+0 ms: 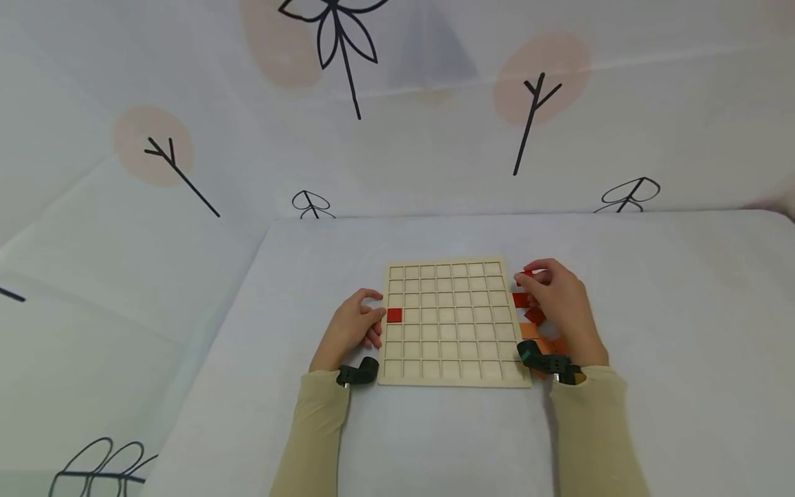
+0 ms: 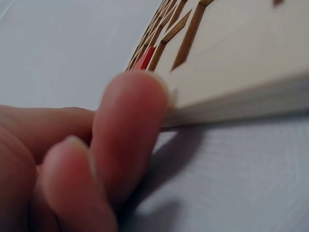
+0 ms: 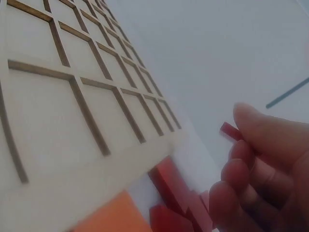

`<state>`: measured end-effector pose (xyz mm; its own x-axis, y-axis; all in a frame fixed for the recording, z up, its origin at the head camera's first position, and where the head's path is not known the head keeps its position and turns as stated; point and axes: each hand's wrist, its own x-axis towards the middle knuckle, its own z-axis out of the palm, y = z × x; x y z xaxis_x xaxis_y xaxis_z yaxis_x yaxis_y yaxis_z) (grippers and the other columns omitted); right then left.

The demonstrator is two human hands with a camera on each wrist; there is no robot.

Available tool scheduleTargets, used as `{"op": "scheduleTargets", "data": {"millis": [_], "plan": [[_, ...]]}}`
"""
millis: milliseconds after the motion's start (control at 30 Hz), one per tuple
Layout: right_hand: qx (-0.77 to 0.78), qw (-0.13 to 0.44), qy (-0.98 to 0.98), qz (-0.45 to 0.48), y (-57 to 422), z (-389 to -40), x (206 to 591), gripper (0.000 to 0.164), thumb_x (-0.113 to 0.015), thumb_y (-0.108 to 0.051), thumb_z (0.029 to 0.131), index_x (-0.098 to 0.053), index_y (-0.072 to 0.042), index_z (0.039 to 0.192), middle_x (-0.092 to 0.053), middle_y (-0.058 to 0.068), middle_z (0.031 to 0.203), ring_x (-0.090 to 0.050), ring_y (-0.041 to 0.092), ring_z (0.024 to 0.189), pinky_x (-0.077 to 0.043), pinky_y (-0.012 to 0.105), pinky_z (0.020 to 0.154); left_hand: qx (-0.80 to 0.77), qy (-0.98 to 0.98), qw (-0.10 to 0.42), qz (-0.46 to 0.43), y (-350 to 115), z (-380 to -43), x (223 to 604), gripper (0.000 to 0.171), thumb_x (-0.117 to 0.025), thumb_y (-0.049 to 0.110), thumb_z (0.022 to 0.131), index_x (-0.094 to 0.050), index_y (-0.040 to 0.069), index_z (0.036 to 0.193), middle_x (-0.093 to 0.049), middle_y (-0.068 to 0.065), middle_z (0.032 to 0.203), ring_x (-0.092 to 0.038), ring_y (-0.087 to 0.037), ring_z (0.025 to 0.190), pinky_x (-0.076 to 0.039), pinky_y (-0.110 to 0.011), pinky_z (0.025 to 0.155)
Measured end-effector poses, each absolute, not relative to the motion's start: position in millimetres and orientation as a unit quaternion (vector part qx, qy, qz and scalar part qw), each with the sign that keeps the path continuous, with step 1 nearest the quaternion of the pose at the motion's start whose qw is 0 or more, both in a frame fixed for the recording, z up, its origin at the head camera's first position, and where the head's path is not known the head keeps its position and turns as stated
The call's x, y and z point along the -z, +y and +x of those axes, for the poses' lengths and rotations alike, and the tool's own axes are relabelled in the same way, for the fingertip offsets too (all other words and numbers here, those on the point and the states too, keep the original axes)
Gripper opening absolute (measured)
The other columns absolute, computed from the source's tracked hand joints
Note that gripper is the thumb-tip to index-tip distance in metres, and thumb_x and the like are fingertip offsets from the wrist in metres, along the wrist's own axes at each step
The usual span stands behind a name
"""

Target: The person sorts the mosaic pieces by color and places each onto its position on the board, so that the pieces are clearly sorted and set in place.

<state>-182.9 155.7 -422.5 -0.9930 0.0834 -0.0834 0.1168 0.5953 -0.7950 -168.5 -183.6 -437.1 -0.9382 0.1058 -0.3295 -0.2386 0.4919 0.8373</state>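
A pale wooden grid board (image 1: 447, 381) lies flat between the two hands. One red square tile (image 1: 394, 315) sits in a cell of its leftmost column. My left hand (image 1: 352, 324) rests at the board's left edge, fingers loosely bent and holding nothing; in the left wrist view a fingertip (image 2: 133, 96) is right against the board's side. Off the right edge, my right hand (image 1: 562, 297) pinches a small red tile (image 3: 231, 131) between thumb and fingers. More red tiles (image 3: 171, 186) lie beneath and beside that hand, partly hidden by it.
Orange tiles (image 1: 529, 330) lie along the board's lower right edge, partly under the right wrist and its dark wrist camera (image 1: 546, 359). Another dark camera (image 1: 360, 371) sits on the left wrist. A white cloth with line drawings (image 1: 534, 124) hangs behind the white table (image 1: 683, 310).
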Motion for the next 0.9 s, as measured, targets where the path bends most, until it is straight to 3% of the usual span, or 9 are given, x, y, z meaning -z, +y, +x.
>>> {"op": "scheduleTargets", "data": {"millis": [433,767,900], "plan": [[0.445,0.036,0.895,-0.008,140,-185,426,0.036,-0.058,-0.038,0.085,-0.05,-0.013,0.11,-0.058,0.008,0.083,-0.051,0.022,0.059,-0.043,0.029,0.046,-0.499,0.849,0.168,-0.04,-184,-167,436,0.031,-0.055,0.023,0.089,-0.044,0.018,0.118,-0.059,-0.012,0.066,-0.061,-0.025,0.05,-0.048,-0.032,0.044],[0.414,0.045,0.907,-0.062,134,-187,427,0.037,-0.059,-0.036,0.085,-0.05,-0.013,0.113,-0.059,0.006,0.085,-0.051,0.02,0.076,-0.041,0.033,0.07,-0.496,0.852,0.164,-0.034,-185,-169,437,0.031,-0.055,0.023,0.089,-0.044,0.019,0.118,-0.06,-0.012,0.066,-0.061,-0.026,0.049,-0.048,-0.033,0.043],[0.419,0.068,0.903,-0.068,132,-186,428,0.034,-0.059,-0.034,0.085,-0.05,-0.017,0.113,-0.059,0.004,0.088,-0.052,0.019,0.079,-0.041,0.033,0.072,-0.497,0.85,0.167,-0.035,-184,-168,437,0.031,-0.055,0.023,0.089,-0.044,0.018,0.118,-0.06,-0.012,0.066,-0.061,-0.026,0.05,-0.048,-0.033,0.044]]}}
